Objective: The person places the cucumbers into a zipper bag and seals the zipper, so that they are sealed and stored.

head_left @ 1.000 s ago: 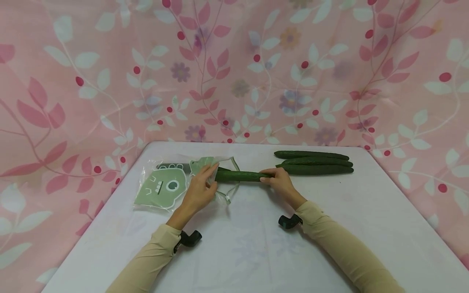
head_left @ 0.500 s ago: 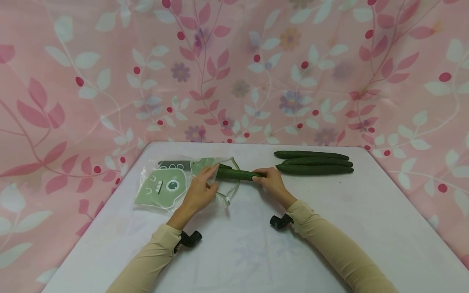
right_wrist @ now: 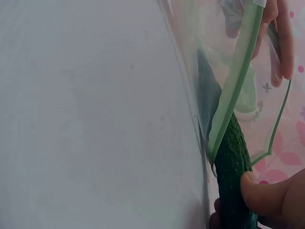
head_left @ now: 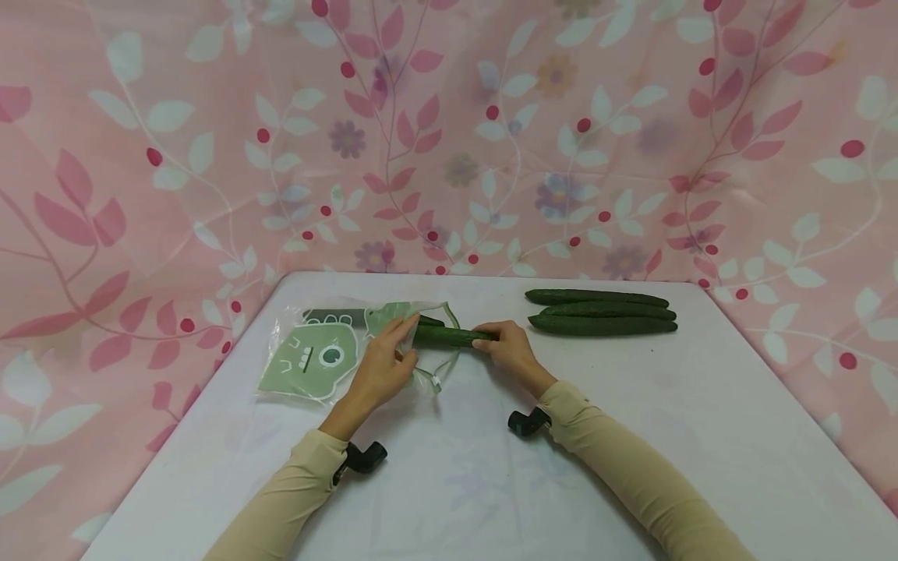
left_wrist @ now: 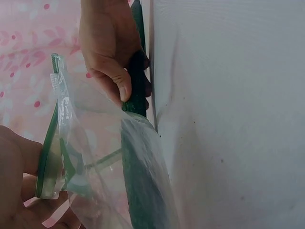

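A clear zip bag (head_left: 309, 362) with a green cartoon print lies flat on the left of the table. My left hand (head_left: 382, 366) pinches its mouth and holds it up; the raised green zip edge (left_wrist: 46, 162) shows in the left wrist view. My right hand (head_left: 515, 351) grips the near end of a cucumber (head_left: 445, 336), thumb on top (right_wrist: 259, 193). The cucumber's far part is inside the bag, seen through the plastic in both wrist views. Behind it, a second dark green cucumber (head_left: 333, 315) lies inside the bag, partly hidden by the print and my left hand.
Further cucumbers (head_left: 606, 310) lie side by side at the back right of the white-covered table (head_left: 449, 475). A pink floral cloth (head_left: 449, 140) hangs behind the table's back edge. A black wrist camera (head_left: 529, 423) sits on each sleeve.
My right hand has moved left, sliding the cucumber further into the bag, so less of it shows outside. My left hand and the bag have stayed in place.
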Demonstrator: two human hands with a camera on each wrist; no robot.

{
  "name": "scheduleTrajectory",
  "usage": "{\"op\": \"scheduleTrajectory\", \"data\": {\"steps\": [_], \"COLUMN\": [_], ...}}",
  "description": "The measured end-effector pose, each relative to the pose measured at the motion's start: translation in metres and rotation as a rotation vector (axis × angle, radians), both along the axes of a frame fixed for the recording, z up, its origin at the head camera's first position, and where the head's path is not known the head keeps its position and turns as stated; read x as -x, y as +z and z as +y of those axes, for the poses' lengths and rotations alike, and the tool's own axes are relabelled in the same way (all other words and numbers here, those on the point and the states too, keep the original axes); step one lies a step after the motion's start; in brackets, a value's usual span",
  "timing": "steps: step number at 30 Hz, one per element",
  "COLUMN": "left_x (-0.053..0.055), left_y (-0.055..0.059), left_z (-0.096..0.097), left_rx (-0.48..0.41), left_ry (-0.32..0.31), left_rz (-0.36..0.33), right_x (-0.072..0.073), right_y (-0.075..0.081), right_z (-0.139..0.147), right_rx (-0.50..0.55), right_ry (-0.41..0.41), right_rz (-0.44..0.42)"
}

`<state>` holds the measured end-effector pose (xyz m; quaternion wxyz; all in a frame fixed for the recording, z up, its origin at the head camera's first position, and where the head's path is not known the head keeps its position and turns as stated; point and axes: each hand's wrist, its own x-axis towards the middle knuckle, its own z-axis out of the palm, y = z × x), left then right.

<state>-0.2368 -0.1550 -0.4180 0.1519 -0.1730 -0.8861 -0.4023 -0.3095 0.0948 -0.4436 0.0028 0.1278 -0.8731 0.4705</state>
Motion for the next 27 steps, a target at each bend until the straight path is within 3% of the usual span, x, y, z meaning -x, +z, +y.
{"op": "scheduleTrajectory", "data": {"steps": [4,13,17,22,27], "left_x": [0.000,0.000,0.000,0.000,-0.001], "left_y": [0.000,0.000,0.001,0.001,0.001], "left_z": [0.000,-0.002,-0.002,-0.002,-0.001], "left_rx": [-0.005,-0.003,-0.010,-0.013,-0.011], "left_ry": [0.006,0.003,-0.001,-0.002,-0.001], "left_rz": [-0.009,-0.013,-0.008,-0.009,0.009], "right_x": [0.002,0.005,0.012,0.017,0.016], "right_y": [-0.001,0.007,0.007,0.004,0.003], "right_z": [0.008,0.033,0.040,0.042,0.037], "right_rx": [-0.061,-0.286,-0.380,-0.397,-0.326], "right_ry": [0.051,0.132,0.238,0.333,0.286], "right_rz": [0.005,0.119,0.203,0.269,0.293]}}
